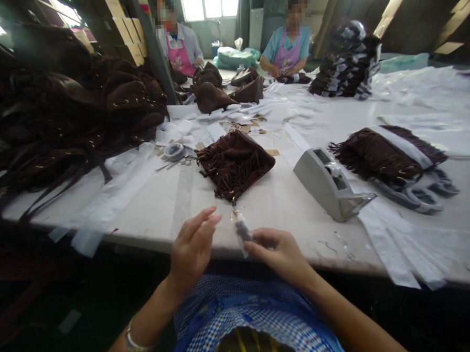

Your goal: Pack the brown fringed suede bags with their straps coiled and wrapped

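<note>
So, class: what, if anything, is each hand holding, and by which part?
The right hand pinches the small wrapped strip toward its end nearest the person; the left hand holds nothing.

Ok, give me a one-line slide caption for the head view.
Right hand holds a small wrapped piece, left hand open beside it; a fringed brown bag beyond on the table.

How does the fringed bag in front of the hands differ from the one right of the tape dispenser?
A white band crosses the right bag; none shows on the middle bag. The right hand holds a wrapped piece at the middle bag's near corner, while no hand touches the right bag. Both are dark brown, fringed and lying on the table.
</note>
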A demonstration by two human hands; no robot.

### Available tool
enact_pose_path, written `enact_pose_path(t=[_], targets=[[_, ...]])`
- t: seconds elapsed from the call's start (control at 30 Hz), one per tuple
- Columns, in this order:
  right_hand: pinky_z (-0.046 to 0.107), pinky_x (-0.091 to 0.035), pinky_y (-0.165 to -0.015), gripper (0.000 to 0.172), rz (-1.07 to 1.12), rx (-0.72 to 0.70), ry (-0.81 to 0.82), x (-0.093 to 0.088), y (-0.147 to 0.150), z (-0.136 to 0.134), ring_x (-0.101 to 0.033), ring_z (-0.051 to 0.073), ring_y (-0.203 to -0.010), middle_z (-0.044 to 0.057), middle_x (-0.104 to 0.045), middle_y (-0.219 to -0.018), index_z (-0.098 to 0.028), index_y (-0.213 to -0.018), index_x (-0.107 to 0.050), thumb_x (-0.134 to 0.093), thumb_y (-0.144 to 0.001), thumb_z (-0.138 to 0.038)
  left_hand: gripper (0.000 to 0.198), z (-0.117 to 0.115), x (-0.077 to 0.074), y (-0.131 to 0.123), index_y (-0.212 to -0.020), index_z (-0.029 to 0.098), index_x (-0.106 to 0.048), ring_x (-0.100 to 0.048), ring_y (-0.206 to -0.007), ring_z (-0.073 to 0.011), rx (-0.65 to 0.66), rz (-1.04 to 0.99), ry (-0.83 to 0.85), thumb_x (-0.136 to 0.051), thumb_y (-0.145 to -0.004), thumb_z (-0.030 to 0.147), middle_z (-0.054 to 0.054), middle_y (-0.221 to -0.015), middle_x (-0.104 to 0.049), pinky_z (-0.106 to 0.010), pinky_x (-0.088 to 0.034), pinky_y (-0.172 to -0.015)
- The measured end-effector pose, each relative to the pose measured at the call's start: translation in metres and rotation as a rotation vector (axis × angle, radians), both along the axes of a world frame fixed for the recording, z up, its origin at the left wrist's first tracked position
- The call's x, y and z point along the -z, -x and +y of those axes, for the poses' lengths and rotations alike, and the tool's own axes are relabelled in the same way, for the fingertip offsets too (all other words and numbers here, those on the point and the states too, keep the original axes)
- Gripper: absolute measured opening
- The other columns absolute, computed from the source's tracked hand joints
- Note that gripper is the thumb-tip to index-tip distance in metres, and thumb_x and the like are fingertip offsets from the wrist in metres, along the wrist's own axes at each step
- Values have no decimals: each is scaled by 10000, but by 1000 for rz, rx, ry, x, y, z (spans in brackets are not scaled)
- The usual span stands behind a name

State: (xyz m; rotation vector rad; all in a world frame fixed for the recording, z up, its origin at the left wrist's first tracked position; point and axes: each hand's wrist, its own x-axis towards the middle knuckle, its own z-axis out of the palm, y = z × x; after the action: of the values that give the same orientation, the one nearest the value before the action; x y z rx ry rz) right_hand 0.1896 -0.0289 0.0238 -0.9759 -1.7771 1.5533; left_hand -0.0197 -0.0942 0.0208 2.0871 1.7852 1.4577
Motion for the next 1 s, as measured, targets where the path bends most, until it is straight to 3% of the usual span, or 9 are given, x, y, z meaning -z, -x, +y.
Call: enact_pose_path(t=[0.1,0.23,0.37,0.53,0.7,0.77,1.0], targets=[[257,-489,-629,289,94,-59,199,-7,1,9,-628,152,-688,39,-724,-800,-158,-894,-744,-752,-774,-421,485,7,-6,12,-1354,287,-551,-566,-1262,-217,237,453,-165,-590,-906,105,-49,-1322,-642,-396,-458,-1091],[255,-489,-659,287,118,-131,199,-12,3,18,-623,148,-720,37,-724,-838,-156,-907,-740,-746,-788,-417,494,25,-12,18,-1396,235,-496,-611,-1209,-206,384,451,-184,-572,-922,117,-62,-1270,-675,-412,-494,-1069],[256,-484,-664,250,42,-170,-19,-15,0,26,-597,144,-719,16,-715,-851,-185,-969,-741,-738,-808,-376,416,41,-11,15,-1307,232,-587,-646,-1155,-212,332,286,-133,-594,-906,124,-63,-1187,-715,-389,-541,-1015],[251,-470,-599,197,-51,-10,-309,-12,2,32,-553,133,-634,-2,-701,-765,-222,-970,-753,-751,-812,-339,273,49,-11,7,-1181,211,-678,-685,-1048,-181,182,43,63,-577,-928,184,-62,-1127,-731,-315,-544,-975],[330,-534,-803,144,-22,69,-530,-11,10,38,-652,203,-923,45,-726,-1013,-260,-978,-755,-732,-842,-298,225,58,-14,-4,-1068,210,-736,-702,-891,-175,50,-346,248,-673,-871,299,-43,-1049,-749,-262,-569,-827],[366,-532,-867,124,-34,88,-588,-13,13,40,-653,221,-975,45,-726,-1021,-269,-967,-750,-728,-846,-284,247,63,-14,-9,-1054,207,-745,-704,-858,-179,59,-512,303,-702,-845,331,-42,-1022,-756,-261,-569,-788],[339,-562,-814,238,-110,170,-712,-15,15,45,-692,203,-850,32,-740,-941,-263,-1088,-683,-721,-854,-259,332,76,-13,-15,-1021,171,-747,-704,-837,-185,185,-1094,417,-788,-755,366,-48,-967,-768,-290,-575,-784]])
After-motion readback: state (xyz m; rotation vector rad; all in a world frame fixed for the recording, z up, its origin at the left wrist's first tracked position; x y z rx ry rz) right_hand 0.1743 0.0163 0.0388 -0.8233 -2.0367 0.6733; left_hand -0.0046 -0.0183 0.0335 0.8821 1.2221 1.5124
